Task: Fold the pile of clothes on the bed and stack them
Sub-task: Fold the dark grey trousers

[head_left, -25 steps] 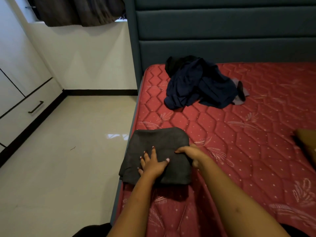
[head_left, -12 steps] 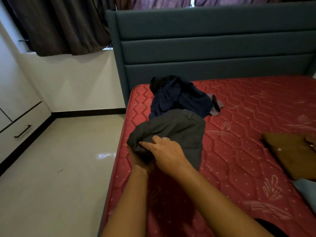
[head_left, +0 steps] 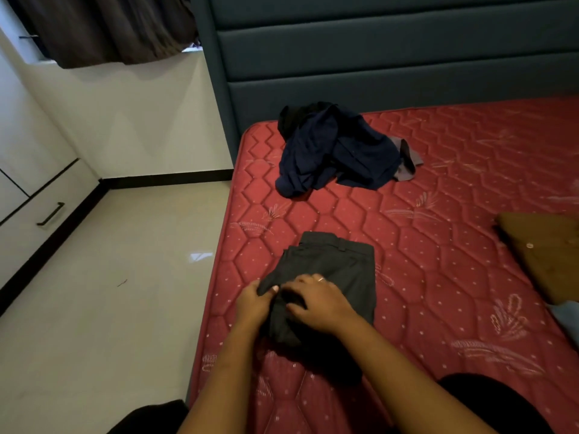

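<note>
Folded dark grey trousers (head_left: 338,267) lie near the left edge of the red quilted mattress (head_left: 438,277), waistband pointing away from me. My left hand (head_left: 253,303) grips the near left corner of the fabric, thumb on top. My right hand (head_left: 316,300), with a ring on one finger, has its fingers curled round the same bunched near edge. A heap of unfolded navy and black clothes (head_left: 335,151) sits further up the bed near the headboard.
A brown folded garment (head_left: 545,255) lies at the right edge, with a pale blue piece (head_left: 567,317) just below it. A teal padded headboard (head_left: 391,57) stands behind the bed. Left of the bed are a glossy tiled floor (head_left: 109,292) and white drawers (head_left: 37,208).
The grey trousers were flat under my pressing left hand, then were lifted and turned. Now both hands clutch the near edge and the trousers lie with the waistband facing away.
</note>
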`<state>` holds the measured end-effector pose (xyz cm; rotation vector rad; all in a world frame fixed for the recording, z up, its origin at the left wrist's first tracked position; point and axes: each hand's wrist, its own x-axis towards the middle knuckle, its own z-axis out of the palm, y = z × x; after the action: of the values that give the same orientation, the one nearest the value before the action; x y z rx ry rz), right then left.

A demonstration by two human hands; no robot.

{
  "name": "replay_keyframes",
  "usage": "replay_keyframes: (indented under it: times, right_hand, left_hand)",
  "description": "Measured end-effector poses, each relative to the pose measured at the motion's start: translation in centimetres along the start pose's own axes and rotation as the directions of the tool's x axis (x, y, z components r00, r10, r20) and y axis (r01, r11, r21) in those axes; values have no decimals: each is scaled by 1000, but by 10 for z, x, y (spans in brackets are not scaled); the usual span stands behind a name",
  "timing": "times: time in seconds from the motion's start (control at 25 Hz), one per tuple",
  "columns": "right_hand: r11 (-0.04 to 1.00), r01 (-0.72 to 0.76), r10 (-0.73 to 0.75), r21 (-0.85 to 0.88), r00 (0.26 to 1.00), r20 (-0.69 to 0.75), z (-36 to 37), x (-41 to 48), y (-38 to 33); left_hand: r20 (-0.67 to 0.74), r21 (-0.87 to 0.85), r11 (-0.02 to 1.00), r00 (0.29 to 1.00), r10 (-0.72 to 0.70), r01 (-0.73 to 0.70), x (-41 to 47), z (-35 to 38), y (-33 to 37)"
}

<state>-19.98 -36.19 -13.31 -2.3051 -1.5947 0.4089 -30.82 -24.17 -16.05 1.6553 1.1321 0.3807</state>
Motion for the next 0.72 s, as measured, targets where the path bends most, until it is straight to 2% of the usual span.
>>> replay_keyframes:
  times: [0.04, 0.08, 0.2, 0.32, 0.36, 0.4, 0.44, 0.48, 0.52, 0.56, 0.6, 0.64, 0.72]
  right_hand:
    - [994, -66, 59, -89, 996, -71, 4, -1, 7]
    - [984, -115, 106, -135, 992, -70, 11, -4, 13]
    - [970, -146, 167, -192, 981, 97, 46, -18, 27]
    - [975, -157, 179, -155, 974, 138, 45, -15, 33]
    - [974, -193, 205, -122, 974, 95, 39, -15, 33]
    - [962, -264, 263, -76, 965, -12, 32, -14, 35]
    - [927, -374, 370, 7, 915, -161, 27, -16, 36]
    - [848, -513, 530, 135, 802, -277, 20, -18, 38]
    - [723, -617, 691, 312, 657, -301, 16, -19, 45]
    - [564, -662, 818, 493, 530, -225, 18, -16, 54]
    - [412, -666, 887, 622, 449, -108, 19, -15, 61]
    - [293, -648, 906, 703, 422, 11, 24, -12, 68]
    - [140, -562, 876, 816, 454, 163, 28, -12, 76]
  left_hand:
    - [-29, 72, 997, 999, 19, -16, 0, 1, -2]
    - [-54, 165, 986, 998, 40, -31, -4, 0, -6]
    - [-124, 410, 912, 990, 66, -9, -13, -7, -23]
    - [-173, 638, 768, 981, 85, 45, -17, -7, -25]
    - [-210, 656, 752, 972, 102, 63, -16, -4, -20]
    - [-240, 640, 764, 965, 102, 78, -14, -2, -14]
    - [-243, 603, 794, 966, 90, 78, -6, 2, -9]
    - [-216, 556, 828, 975, 58, 74, 3, 6, -5]
    - [-166, 518, 852, 986, 13, 76, 14, 11, -1]
    - [-96, 500, 862, 994, -44, 86, 24, 16, 3]
    - [-41, 482, 869, 994, -104, 111, 29, 21, 8]
    - [-13, 427, 892, 988, -155, 146, 32, 26, 10]
    - [9, 228, 952, 977, -212, 204, 34, 34, 11]
